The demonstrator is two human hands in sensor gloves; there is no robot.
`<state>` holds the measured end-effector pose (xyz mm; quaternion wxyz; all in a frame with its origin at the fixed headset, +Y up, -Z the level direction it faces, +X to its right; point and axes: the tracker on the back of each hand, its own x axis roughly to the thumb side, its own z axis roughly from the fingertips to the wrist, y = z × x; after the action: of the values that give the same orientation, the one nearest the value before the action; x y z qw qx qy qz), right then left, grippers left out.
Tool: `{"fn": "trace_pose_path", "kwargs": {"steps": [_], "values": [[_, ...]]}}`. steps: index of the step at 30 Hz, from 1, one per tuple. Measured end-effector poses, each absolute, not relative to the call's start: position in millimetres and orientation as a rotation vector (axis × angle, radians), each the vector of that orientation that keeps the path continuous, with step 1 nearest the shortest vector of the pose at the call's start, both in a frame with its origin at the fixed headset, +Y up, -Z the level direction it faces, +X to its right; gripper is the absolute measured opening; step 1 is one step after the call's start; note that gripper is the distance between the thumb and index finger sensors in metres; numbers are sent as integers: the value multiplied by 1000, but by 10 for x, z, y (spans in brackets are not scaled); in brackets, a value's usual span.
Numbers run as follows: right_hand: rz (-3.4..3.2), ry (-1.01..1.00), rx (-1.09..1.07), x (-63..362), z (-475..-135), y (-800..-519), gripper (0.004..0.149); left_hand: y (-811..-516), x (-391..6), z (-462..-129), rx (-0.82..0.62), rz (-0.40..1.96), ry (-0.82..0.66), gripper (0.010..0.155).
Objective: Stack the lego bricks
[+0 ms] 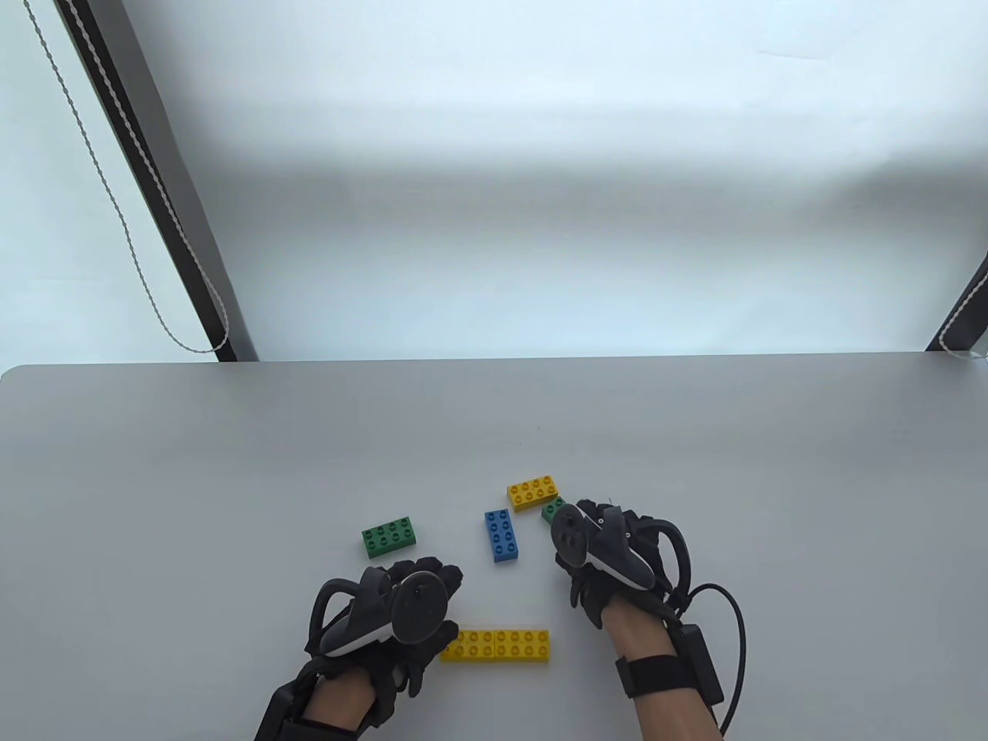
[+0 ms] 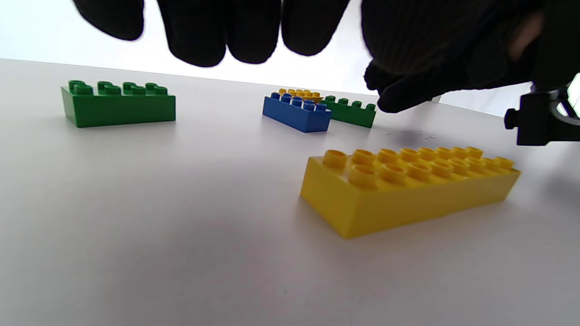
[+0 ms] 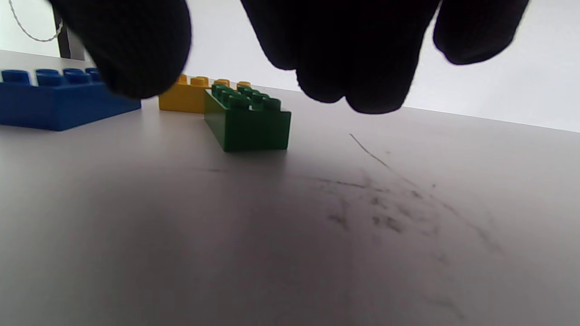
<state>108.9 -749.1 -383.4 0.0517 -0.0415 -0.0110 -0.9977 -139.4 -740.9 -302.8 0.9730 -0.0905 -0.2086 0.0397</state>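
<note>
The grip of the left hand is seen released: in the left wrist view its gloved fingers hang loose above the surface, with nothing held between them. The grip of the right hand is likewise seen released, its fingers hovering over the surface without contact. Taking the blue brick as landmark, the long yellow brick lies nearer the person, just beside the left hand; the table view shows it as two yellow pieces laid end to end, whereas the left wrist view presents it as one long block. A green brick lies well to the left of the blue brick. A shorter yellow brick lies just beyond the blue brick and to its right. A second green brick is largely hidden under the right hand in the table view, but is shown whole in the right wrist view, close to the yellow one behind it; whether they touch cannot be told. Dark scuff marks on the grey surface are revealed only by the right wrist view. Beyond the surface a white backdrop is seen, with a dark slanted post and a beaded cord at the left.
</note>
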Motion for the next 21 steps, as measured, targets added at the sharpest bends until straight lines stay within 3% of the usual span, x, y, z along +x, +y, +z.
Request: {"fn": "trace_pose_path", "kwargs": {"steps": [21], "values": [[-3008, -120, 20, 1068, -3998, -7664, 67, -7404, -1367, -3041, -181, 93, -428, 70]]}}
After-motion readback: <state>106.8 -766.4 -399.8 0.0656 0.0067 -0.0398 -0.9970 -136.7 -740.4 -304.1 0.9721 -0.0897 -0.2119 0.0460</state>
